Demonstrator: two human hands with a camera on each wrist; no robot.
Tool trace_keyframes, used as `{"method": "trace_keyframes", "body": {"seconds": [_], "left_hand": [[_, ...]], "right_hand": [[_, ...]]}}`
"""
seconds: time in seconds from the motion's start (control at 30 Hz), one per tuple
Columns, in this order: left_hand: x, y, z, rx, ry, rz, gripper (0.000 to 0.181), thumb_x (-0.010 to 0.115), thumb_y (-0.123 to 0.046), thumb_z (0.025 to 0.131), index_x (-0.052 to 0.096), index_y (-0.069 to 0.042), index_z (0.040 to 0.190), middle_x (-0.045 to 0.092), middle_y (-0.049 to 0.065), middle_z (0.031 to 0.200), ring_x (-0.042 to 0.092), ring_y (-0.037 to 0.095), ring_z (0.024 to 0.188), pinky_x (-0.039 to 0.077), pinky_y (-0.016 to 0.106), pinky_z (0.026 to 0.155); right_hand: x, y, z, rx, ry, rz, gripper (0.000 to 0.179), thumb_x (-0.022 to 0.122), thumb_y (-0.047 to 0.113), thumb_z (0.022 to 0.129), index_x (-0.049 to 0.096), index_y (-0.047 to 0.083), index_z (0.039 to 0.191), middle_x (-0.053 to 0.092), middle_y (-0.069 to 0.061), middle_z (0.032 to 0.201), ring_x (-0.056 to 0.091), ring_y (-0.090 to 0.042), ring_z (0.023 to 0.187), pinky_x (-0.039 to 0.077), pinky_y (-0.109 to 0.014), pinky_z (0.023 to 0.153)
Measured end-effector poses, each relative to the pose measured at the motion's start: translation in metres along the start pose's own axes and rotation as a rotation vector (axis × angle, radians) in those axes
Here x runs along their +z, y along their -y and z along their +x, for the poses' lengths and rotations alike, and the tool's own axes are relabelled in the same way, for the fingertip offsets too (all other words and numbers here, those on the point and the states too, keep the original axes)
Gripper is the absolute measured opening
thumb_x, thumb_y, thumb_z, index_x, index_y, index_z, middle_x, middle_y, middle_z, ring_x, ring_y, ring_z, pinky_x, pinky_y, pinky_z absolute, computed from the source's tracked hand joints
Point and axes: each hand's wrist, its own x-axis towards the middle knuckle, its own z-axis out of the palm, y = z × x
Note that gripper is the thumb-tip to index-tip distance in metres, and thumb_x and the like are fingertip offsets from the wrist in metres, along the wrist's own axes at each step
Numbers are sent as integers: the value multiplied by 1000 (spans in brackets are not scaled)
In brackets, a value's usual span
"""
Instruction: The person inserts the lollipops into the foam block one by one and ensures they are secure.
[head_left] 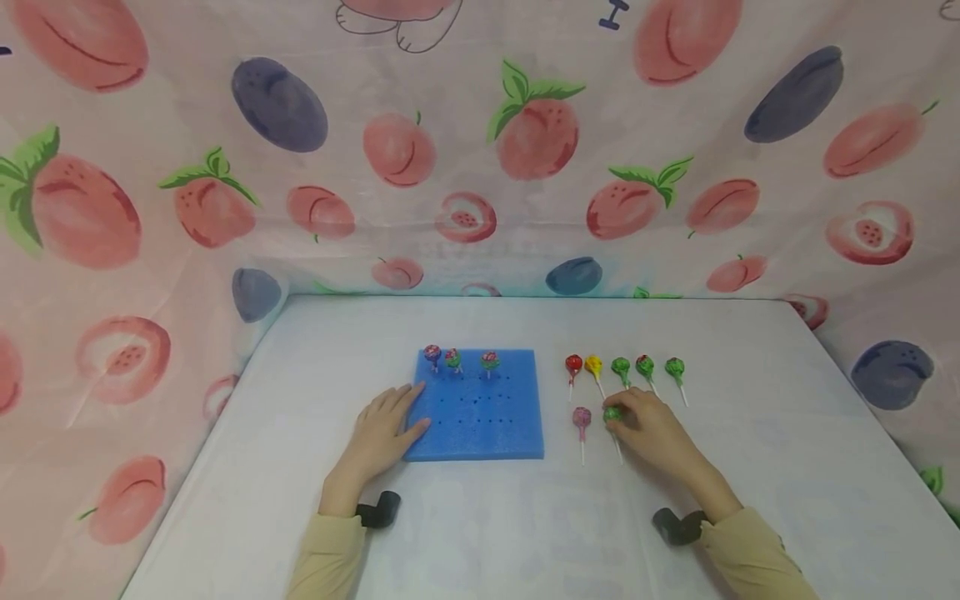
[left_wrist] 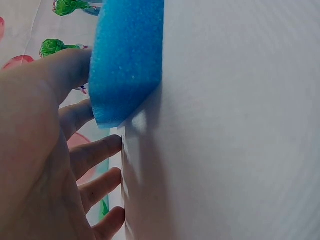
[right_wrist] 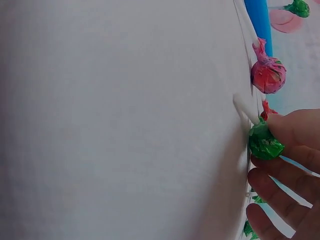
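Observation:
On the white table lies a blue foam board [head_left: 480,433] dotted with small holes. Three wrapped lollipops stand upright along its back row, such as the purple one [head_left: 432,353] at the far left. My left hand [head_left: 381,429] rests on the board's left edge, fingers spread; in the left wrist view the thumb and forefinger touch the foam [left_wrist: 127,55]. My right hand [head_left: 651,427] pinches a green-wrapped lollipop [right_wrist: 265,142] by its head between thumb and fingers. Its white stick points toward the table's front. Beside it lies a pink lollipop [head_left: 582,419].
Behind my right hand a row of lollipops lies flat: a red one [head_left: 573,364], a yellow one [head_left: 593,365] and several green ones, the last [head_left: 675,367] at the right end. A fruit-print cloth [head_left: 465,100] hangs behind the table.

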Motion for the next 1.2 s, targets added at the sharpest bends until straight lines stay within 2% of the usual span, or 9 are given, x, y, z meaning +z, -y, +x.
{"method": "trace_keyframes", "body": {"seconds": [0.17, 0.37, 0.6, 0.9, 1.2], "left_hand": [[0, 0, 1, -4, 10, -2, 63, 51, -42, 97, 31, -18, 152, 33, 15, 155, 25, 40, 145, 21, 63, 115], [-1, -1, 1, 3, 8, -1, 63, 51, -43, 97, 31, -18, 151, 34, 15, 155, 25, 40, 145, 21, 63, 115], [-1, -1, 1, 3, 8, -1, 63, 51, -43, 97, 31, -18, 151, 34, 15, 155, 25, 40, 145, 21, 63, 115], [1, 0, 0, 9, -18, -2, 62, 53, -40, 97, 33, -17, 151, 36, 16, 154, 27, 41, 144, 22, 64, 114], [1, 0, -1, 10, -23, 1, 62, 53, -39, 97, 33, -16, 150, 36, 16, 154, 27, 41, 143, 22, 64, 113]], "right_hand": [[0, -2, 1, 18, 1, 20, 26, 69, 10, 85, 66, 6, 111, 66, -9, 108, 60, -29, 104, 49, -52, 93], [-3, -1, 1, -4, -27, 69, 26, 69, 6, 84, 65, 4, 110, 65, -9, 102, 62, -26, 97, 53, -49, 88], [-8, 3, 1, 1, -42, 106, 27, 68, 5, 85, 63, 4, 111, 63, -9, 102, 63, -27, 97, 53, -51, 89], [-11, 16, 7, 18, -53, 93, 29, 66, 5, 86, 63, 5, 115, 64, -14, 112, 62, -29, 101, 50, -55, 94], [-7, 33, 16, -42, -100, 145, 27, 68, 2, 85, 64, 1, 111, 68, -14, 106, 62, -29, 97, 51, -54, 93]]}}
